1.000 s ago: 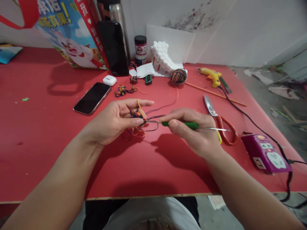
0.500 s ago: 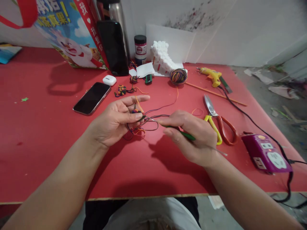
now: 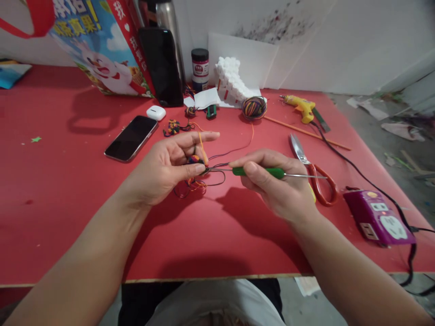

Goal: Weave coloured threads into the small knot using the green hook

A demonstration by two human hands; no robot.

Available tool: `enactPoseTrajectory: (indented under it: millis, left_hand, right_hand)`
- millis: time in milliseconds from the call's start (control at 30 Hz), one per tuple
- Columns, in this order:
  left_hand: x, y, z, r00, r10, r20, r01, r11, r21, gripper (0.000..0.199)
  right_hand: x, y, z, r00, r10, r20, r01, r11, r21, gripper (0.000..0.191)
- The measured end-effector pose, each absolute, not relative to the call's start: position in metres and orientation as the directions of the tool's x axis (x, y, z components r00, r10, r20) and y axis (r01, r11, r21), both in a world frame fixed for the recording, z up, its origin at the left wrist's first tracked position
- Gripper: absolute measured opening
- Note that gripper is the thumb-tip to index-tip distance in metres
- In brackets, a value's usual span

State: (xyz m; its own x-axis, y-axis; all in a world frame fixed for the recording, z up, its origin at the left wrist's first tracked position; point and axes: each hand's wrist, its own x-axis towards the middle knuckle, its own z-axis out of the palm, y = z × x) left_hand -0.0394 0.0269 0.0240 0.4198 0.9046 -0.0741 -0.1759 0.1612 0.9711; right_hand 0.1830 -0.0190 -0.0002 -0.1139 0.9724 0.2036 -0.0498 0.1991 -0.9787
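My left hand (image 3: pixel 170 165) pinches a small multicoloured crochet piece (image 3: pixel 195 159) between thumb and fingers. An orange strand of yarn (image 3: pixel 203 147) runs from it up over my outstretched index finger. In my right hand (image 3: pixel 272 181) is a crochet hook (image 3: pixel 260 172) with a green handle, lying level, its thin metal shaft reaching the piece by my left thumb. The hook's tip is hidden there. Loose yarn ends dangle beneath the left hand. From the ball of variegated yarn (image 3: pixel 254 107) a thread trails toward the piece.
Scissors (image 3: pixel 321 183) and a purple power socket box (image 3: pixel 379 217) lie to the right, with a yellow glue gun (image 3: pixel 301 107) behind. A phone (image 3: pixel 131 138) and white earbud case (image 3: pixel 156 112) are at left. Another crocheted bit (image 3: pixel 173 127) lies beyond my left hand.
My right hand has rolled, bringing the green handle up from a slant to nearly level and into fuller view. The orange strand on my left index finger has shifted slightly right.
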Motion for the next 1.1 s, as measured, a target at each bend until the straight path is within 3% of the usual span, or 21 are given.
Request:
enactPoseTrajectory:
  millis: [67, 133, 233, 333, 400, 467, 567, 700, 867, 1000, 1100]
  left_hand:
    - [-0.040, 0.026, 0.025, 0.443, 0.894, -0.063, -0.165, 0.151, 0.975, 0.053]
    - [-0.040, 0.026, 0.024, 0.439, 0.896, -0.071, -0.178, 0.164, 0.970, 0.051]
    - [-0.039, 0.028, 0.021, 0.404, 0.904, -0.141, -0.264, 0.262, 0.928, 0.046]
    - [-0.039, 0.030, 0.018, 0.417, 0.864, -0.281, -0.340, 0.435, 0.834, 0.044]
    - [-0.039, 0.031, 0.017, 0.425, 0.842, -0.333, -0.342, 0.489, 0.802, 0.043]
    - [-0.038, 0.030, 0.017, 0.395, 0.867, -0.304, -0.304, 0.436, 0.847, 0.042]
    - [-0.035, 0.026, 0.020, 0.310, 0.946, -0.095, -0.151, 0.147, 0.977, 0.043]
    - [-0.032, 0.018, 0.023, 0.295, 0.938, 0.180, 0.111, -0.221, 0.969, 0.051]
    - [-0.032, 0.010, 0.023, 0.313, 0.903, 0.295, 0.214, -0.369, 0.904, 0.049]
    - [-0.031, 0.012, 0.024, 0.289, 0.917, 0.273, 0.180, -0.332, 0.926, 0.044]
    - [-0.032, 0.018, 0.023, 0.249, 0.956, 0.156, -0.061, -0.145, 0.988, 0.041]
  right_hand:
    - [0.183, -0.018, -0.001, -0.126, 0.983, 0.130, -0.153, 0.110, -0.982, 0.023]
    - [0.182, -0.018, 0.000, -0.120, 0.983, 0.141, -0.163, 0.120, -0.979, 0.022]
    - [0.180, -0.021, 0.003, -0.108, 0.939, 0.326, 0.053, 0.333, -0.941, 0.013]
    - [0.179, -0.025, 0.005, -0.241, 0.788, 0.566, 0.269, 0.615, -0.742, 0.011]
    - [0.179, -0.026, 0.005, -0.327, 0.710, 0.624, 0.321, 0.704, -0.633, 0.014]
    - [0.180, -0.025, 0.005, -0.360, 0.695, 0.622, 0.336, 0.719, -0.609, 0.014]
    - [0.181, -0.025, 0.005, -0.292, 0.774, 0.562, 0.302, 0.632, -0.714, 0.010]
    - [0.179, -0.022, 0.005, -0.049, 0.964, 0.261, 0.071, 0.264, -0.962, 0.017]
    - [0.178, -0.012, 0.004, -0.087, 0.995, -0.038, -0.305, -0.063, -0.950, 0.032]
    - [0.178, -0.014, 0.003, -0.083, 0.997, 0.004, -0.291, -0.020, -0.957, 0.030]
    - [0.180, -0.021, 0.005, -0.051, 0.969, 0.240, -0.003, 0.240, -0.971, 0.019]
